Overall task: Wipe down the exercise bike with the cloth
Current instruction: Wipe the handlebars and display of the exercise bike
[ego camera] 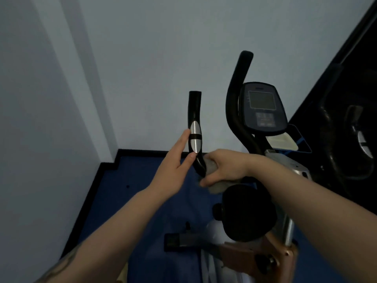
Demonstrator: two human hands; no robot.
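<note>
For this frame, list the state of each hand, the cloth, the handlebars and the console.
left hand: open, fingers straight, touching the left handlebar at its silver sensor
right hand: grips the cloth against the handlebar's lower bend
cloth: bunched, pressed to the bar, partly hidden
left handlebar: upright, being wiped low down
right handlebar: untouched
console: screen blank

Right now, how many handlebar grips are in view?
2. The left handlebar grip stands at centre, touched by the left hand; the right handlebar grip rises beside the console. None seems hidden.
</note>
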